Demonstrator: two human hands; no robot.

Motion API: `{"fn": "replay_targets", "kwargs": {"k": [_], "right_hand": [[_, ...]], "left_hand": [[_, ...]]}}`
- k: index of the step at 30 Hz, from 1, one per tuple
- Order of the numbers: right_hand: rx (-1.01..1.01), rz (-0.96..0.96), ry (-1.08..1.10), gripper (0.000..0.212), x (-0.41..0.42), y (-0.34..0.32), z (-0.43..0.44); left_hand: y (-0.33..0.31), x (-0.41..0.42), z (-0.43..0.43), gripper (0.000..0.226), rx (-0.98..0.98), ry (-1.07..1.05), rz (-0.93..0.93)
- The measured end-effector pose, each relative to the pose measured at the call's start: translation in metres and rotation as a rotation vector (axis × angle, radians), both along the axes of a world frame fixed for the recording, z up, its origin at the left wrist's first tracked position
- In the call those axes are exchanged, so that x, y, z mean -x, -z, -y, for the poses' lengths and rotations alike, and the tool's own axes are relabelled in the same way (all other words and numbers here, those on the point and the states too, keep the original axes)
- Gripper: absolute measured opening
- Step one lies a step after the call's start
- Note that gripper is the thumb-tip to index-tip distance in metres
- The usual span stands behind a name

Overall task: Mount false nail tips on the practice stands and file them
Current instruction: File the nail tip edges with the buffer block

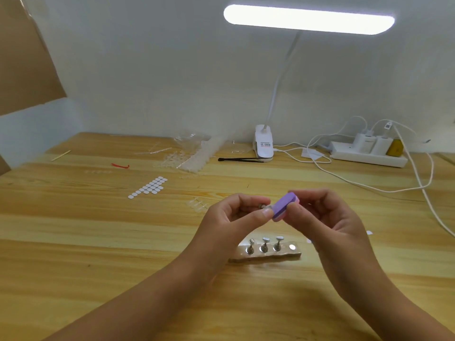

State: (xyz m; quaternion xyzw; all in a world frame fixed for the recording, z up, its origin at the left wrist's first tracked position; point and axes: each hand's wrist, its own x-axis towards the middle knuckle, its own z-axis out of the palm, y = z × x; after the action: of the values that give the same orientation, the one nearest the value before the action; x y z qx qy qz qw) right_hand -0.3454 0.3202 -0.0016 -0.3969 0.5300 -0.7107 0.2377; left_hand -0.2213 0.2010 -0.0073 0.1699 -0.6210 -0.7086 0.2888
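Note:
My left hand (240, 212) pinches a small metal practice stand (261, 206) with a clear nail tip on it, held above the table. My right hand (320, 215) grips a purple nail file block (283, 206), whose face lies against the tip. Below my hands sits the stand base (266, 254), a pale bar with three metal stands (264, 243) upright in it and one bare round magnet (292, 247) at its right end. A few loose clear nail tips (197, 204) lie left of my hands.
A sheet of white adhesive dots (149, 187) lies at the middle left. Further back are a pile of clear nail tips (194, 156), black tweezers (240, 159), a clip lamp base (263, 141), a power strip (366, 151) with trailing cables, a red band (120, 165).

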Motion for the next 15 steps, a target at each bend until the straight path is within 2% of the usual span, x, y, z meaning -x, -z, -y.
{"fn": "replay_targets", "kwargs": {"k": [3,6,10,13,15], "right_hand": [[-0.029,-0.009,-0.057,0.022,0.0,-0.002,0.0],[0.029,0.02,0.012,0.025,0.003,0.0,-0.001],[-0.078,-0.111,-0.133,0.015,-0.003,0.005,0.001],[0.108,0.001,0.046,0.023,0.003,-0.002,-0.001],[0.172,0.062,0.108,0.021,0.012,-0.008,-0.005]], "left_hand": [[0.001,0.0,0.0,0.021,0.008,-0.001,0.008],[0.001,0.0,0.001,0.023,0.014,-0.013,0.02],[-0.001,-0.002,0.002,0.024,0.037,-0.013,0.01],[-0.002,-0.002,0.003,0.03,0.046,-0.013,-0.002],[-0.003,-0.003,0.004,0.027,0.049,0.013,0.012]]}}
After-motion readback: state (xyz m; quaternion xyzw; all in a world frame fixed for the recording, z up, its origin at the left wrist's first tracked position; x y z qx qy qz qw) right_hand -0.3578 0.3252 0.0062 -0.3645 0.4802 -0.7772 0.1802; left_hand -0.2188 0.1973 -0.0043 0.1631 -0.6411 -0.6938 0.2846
